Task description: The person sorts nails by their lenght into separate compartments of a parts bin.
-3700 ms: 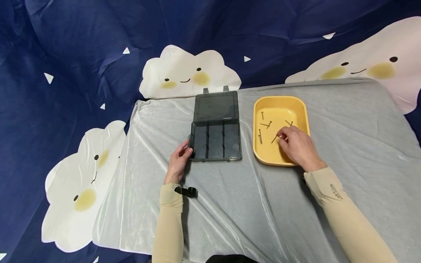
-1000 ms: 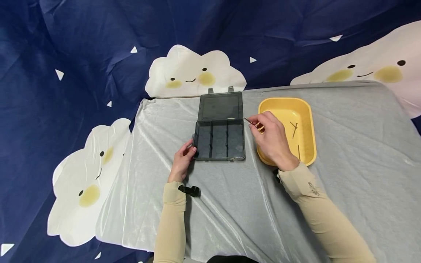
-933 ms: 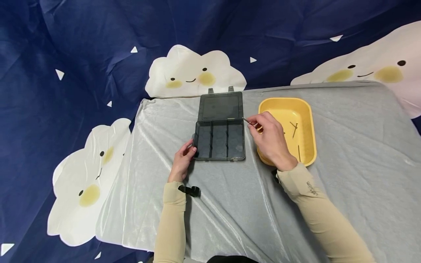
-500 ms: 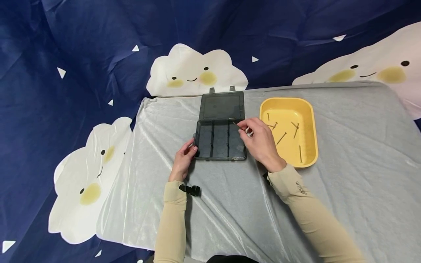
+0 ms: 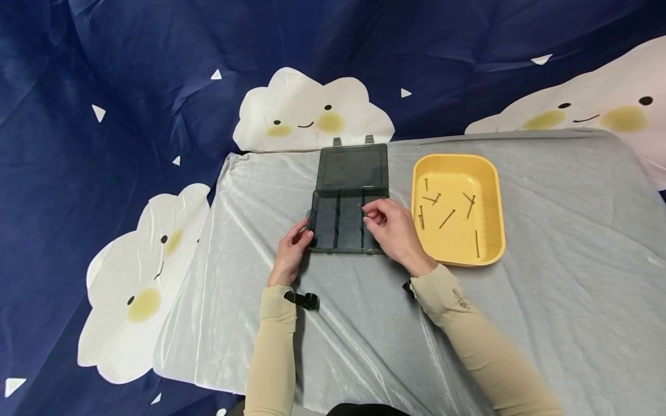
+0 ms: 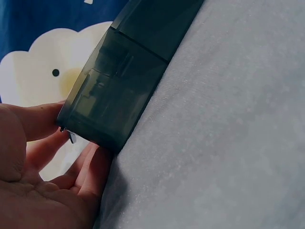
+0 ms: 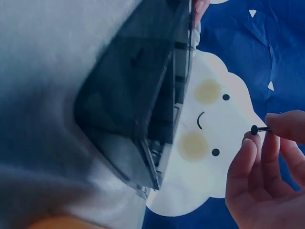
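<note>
A dark translucent compartment box (image 5: 348, 251) lies on the grey cloth with its lid (image 5: 354, 166) swung back. My left hand (image 5: 291, 251) holds the box's left side, thumb at the top rim and fingers lower on the wall, as the left wrist view shows. Over the right part of the box is my right hand (image 5: 394, 231), pinching a thin dark screw (image 7: 254, 130) between thumb and fingertips. Its round head sticks out from the grip in the right wrist view. The hand covers much of the right-hand compartment. Two dividers split the box lengthwise.
A yellow tray (image 5: 460, 248) stands to the right of the box, with several loose screws (image 5: 447, 218) scattered on its floor. Behind the cloth-covered table (image 5: 562, 219) hangs a dark blue backdrop (image 5: 442, 52) printed with clouds.
My right hand has moved left from the yellow tray to over the box, carrying the screw. The left hand keeps its hold on the box's left side.
</note>
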A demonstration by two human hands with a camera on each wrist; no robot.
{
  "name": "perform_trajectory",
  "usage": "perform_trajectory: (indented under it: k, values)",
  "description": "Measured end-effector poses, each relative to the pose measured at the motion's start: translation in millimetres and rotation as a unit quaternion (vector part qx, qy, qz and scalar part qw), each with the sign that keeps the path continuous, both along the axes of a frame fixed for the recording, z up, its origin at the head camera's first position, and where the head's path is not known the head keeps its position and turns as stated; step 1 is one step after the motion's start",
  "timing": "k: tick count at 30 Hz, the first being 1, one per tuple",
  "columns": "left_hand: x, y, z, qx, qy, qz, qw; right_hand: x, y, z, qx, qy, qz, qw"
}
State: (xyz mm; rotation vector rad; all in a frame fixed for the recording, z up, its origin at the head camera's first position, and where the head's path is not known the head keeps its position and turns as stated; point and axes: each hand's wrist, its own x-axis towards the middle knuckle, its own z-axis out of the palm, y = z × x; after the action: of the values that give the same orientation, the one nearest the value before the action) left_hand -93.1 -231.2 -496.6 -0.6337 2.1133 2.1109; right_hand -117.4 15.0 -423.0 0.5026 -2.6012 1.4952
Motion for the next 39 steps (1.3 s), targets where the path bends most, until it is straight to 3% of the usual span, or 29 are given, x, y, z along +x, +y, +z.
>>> perform_trajectory:
  k: [11, 12, 19, 39]
  values:
    - [0.7, 0, 3.5, 0.004, -0.003, -0.008, 1.0, 1.7, -12, -17.0, 0.017, -0.03, 0.016, 0.999]
    - [0.1, -1, -0.2, 0.002, -0.001, -0.006, 1.0, 2.2, -13, -17.9, 0.022, -0.032, 0.019, 0.999]
    - [0.4, -1, -0.2, -0.005, -0.002, -0.007, 1.0, 3.1, -20, -24.9, 0.034, -0.027, 0.035, 0.998]
    - [-1.0, -1, -2.0, 0.008, -0.002, 0.001, 1.0, 0.1, -31, -34.8, 0.065, -0.044, 0.06, 0.995]
